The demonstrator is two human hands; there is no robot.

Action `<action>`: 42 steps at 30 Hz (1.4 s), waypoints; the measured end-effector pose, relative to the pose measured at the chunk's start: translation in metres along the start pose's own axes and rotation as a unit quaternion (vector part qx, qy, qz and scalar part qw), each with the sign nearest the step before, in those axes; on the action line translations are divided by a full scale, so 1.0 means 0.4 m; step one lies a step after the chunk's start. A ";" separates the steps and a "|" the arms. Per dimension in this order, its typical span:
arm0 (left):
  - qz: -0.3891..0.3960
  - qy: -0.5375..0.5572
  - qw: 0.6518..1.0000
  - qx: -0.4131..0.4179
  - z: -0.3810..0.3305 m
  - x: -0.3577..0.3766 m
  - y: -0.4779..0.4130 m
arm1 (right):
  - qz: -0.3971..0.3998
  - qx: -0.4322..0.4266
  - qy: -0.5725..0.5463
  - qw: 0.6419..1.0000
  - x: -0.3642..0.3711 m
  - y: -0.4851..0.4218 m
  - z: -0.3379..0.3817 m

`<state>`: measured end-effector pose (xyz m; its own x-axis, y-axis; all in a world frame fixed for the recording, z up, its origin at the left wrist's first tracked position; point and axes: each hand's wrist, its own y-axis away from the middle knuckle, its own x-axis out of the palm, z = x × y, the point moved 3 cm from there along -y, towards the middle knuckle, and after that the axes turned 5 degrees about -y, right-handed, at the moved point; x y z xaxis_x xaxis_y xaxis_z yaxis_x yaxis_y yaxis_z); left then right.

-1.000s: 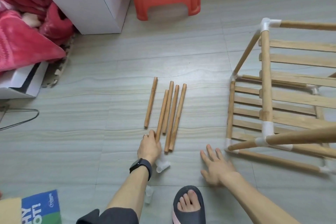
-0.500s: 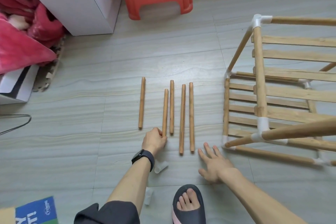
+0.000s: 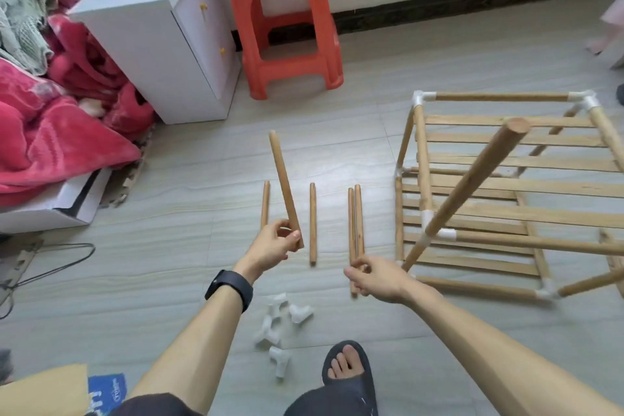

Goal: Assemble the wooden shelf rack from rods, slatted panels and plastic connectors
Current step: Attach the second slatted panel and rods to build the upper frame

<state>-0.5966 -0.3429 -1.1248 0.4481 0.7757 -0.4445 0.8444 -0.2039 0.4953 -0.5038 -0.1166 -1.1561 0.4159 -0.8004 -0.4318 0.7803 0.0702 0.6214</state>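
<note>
left hand (image 3: pixel 275 241) has its grip closed on the lower end of one wooden rod (image 3: pixel 284 184), fingers wrapped around it near the bottom; the rod stands off the floor, tilted up and slightly left, most of its length above the grip. a black watch (image 3: pixel 229 289) sits on that wrist. right hand (image 3: pixel 376 275) has its grip closing on the near ends of a pair of rods (image 3: pixel 355 216) lying side by side on the tiled floor (image 3: pixel 169 280); fingers curl around them, the image is blurred here and i cannot tell if the pair is lifted. two more single rods lie on the floor: one (image 3: pixel 265 204) just left of the held rod, one (image 3: pixel 313 223) between the two hands. a small heap of white plastic connectors (image 3: pixel 278 317) lies on the floor near the person, between the forearms. the partly built rack (image 3: pixel 506 186) stands to the right of the rods, with slatted panels and rods joined by white connectors at the corners; one rod of it juts toward the camera. a red plastic stool (image 3: pixel 287 20) and a white cabinet (image 3: pixel 158 44) stand at the far side; a red blanket (image 3: pixel 57 132) lies at left. a foot in a dark sandal (image 3: pixel 347 371) is at the bottom.
</note>
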 end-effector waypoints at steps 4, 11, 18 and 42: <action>-0.102 -0.039 0.983 0.147 -0.196 -0.018 0.095 | -0.096 -0.125 -0.090 0.983 -0.092 0.146 0.178; -0.284 -0.200 0.823 0.449 -0.481 -0.001 0.341 | -0.248 -0.315 -0.056 0.914 -0.293 0.476 0.358; -0.345 -0.384 0.586 0.625 -0.707 0.121 0.495 | -0.426 -0.404 -0.221 0.779 -0.520 0.731 0.242; -0.043 -0.516 0.808 0.283 -0.567 0.774 0.111 | -0.593 -0.102 -0.183 0.777 -0.709 0.695 -0.468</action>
<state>-0.4870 0.0237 -1.0711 0.1413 -0.0490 -0.9888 0.7534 -0.6426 0.1395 -0.3172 0.2415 -0.9832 -0.7845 -0.4868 -0.3840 0.5866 -0.7835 -0.2050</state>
